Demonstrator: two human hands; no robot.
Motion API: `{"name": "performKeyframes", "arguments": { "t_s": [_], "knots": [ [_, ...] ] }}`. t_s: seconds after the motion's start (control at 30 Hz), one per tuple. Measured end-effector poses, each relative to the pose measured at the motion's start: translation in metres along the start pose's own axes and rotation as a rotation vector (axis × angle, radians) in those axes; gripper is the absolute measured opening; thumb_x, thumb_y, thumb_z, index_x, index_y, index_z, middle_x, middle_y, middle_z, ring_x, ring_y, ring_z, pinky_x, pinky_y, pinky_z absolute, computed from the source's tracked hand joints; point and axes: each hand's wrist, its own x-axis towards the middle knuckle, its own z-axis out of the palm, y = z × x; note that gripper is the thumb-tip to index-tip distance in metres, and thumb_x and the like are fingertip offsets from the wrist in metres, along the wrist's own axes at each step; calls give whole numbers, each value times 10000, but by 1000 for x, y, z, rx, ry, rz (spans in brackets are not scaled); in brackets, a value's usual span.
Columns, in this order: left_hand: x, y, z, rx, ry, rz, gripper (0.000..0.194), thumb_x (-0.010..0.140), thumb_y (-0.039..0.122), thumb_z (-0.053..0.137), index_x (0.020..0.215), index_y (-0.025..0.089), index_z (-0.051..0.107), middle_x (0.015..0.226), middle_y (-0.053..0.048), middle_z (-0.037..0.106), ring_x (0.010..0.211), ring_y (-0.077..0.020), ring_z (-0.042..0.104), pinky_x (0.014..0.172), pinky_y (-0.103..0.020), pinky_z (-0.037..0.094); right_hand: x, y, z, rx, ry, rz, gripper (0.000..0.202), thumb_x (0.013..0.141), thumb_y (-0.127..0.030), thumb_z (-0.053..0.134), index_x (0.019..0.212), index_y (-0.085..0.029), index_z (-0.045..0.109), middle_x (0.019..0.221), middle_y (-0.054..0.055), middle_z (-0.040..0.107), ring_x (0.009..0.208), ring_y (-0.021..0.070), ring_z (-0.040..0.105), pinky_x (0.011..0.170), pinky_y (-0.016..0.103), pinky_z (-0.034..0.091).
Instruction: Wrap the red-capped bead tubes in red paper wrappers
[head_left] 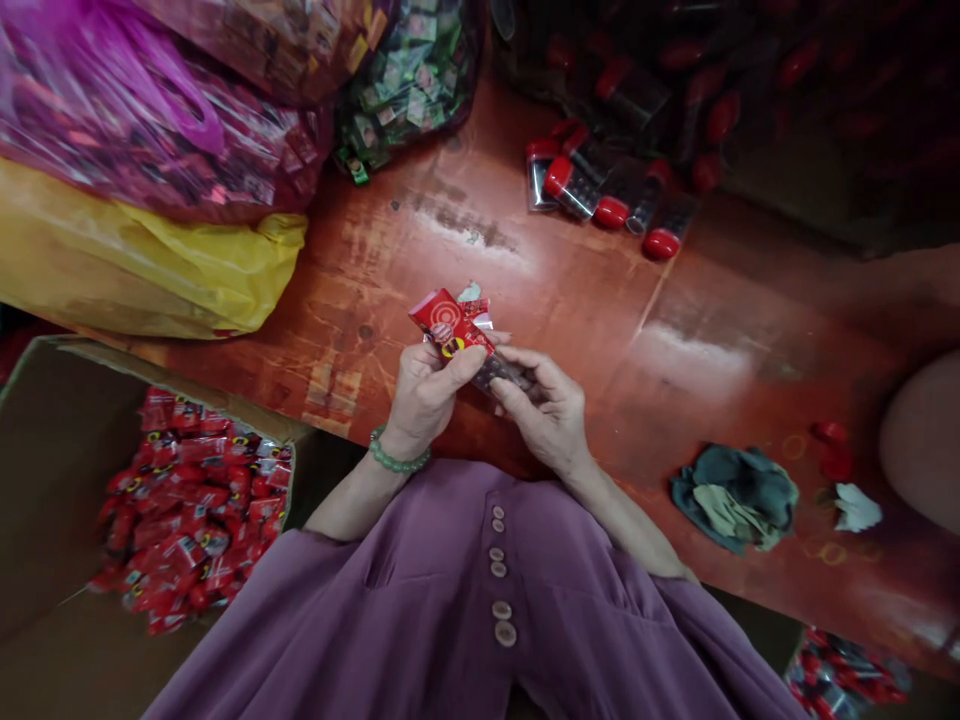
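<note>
My left hand point(431, 390), a green bead bracelet on its wrist, pinches a red printed wrapper point(444, 316) with its thumb on top. My right hand point(546, 405) is closed around a small clear jar of dark pieces point(496, 372), which meets the lower end of the wrapper. Whether the jar is inside the wrapper I cannot tell. Both hands are near the front edge of the red table point(360, 330). Just behind the wrapper, a small red and white piece point(477, 310) shows, partly covered.
Several red-lidded jars point(574, 188) lie at the back. Bulging bags stand at the left: purple point(255, 150), yellow point(225, 265) and clear with green packets point(420, 75). A cardboard box point(60, 480) holds red packets point(187, 500). A dark cloth point(735, 497) lies at the right.
</note>
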Motion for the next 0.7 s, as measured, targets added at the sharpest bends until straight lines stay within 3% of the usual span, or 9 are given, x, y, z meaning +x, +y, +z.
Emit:
{"name": "performKeyframes", "arguments": {
  "t_s": [0.17,0.23,0.3,0.37,0.6,0.7],
  "knots": [
    [1,-2,3,-95,110,18,401,653,549,852,827,194,780,909,-78,785,992,-260,727,918,-391,566,2,5,8,158,-7,105,333,881,-372,689,1169,-244,582,939,-4,710,618,76,621,568,234,587],
    [-1,-7,6,-95,139,20,369,636,519,872,777,193,773,810,-47,773,797,-196,725,785,-331,580,1,7,11,194,14,96,344,874,-389,697,1156,-250,559,992,4,712,691,87,662,593,228,605],
    [-2,-11,8,-92,140,-9,345,629,498,880,710,187,757,676,-4,728,573,-113,630,598,-253,530,1,9,13,204,46,87,328,876,-382,697,1138,-257,543,1011,6,714,750,100,694,625,234,621],
    [-3,-14,9,-86,125,-42,339,632,485,881,670,178,744,595,21,679,478,-69,536,500,-213,457,3,9,14,208,58,81,323,876,-367,702,1130,-264,530,989,-2,718,762,106,709,638,235,625],
    [0,-9,8,-164,94,-9,361,664,489,865,841,187,776,868,-53,773,769,-164,704,763,-288,563,9,13,8,281,-20,79,391,833,-383,755,1141,-266,543,960,-22,699,687,74,683,613,197,612],
    [-3,-8,11,-153,91,-36,356,697,504,838,853,190,780,887,-67,778,826,-190,717,769,-301,564,9,18,5,281,-52,85,367,807,-402,778,1071,-248,575,842,-43,682,587,72,666,584,208,609]
  ]
}}
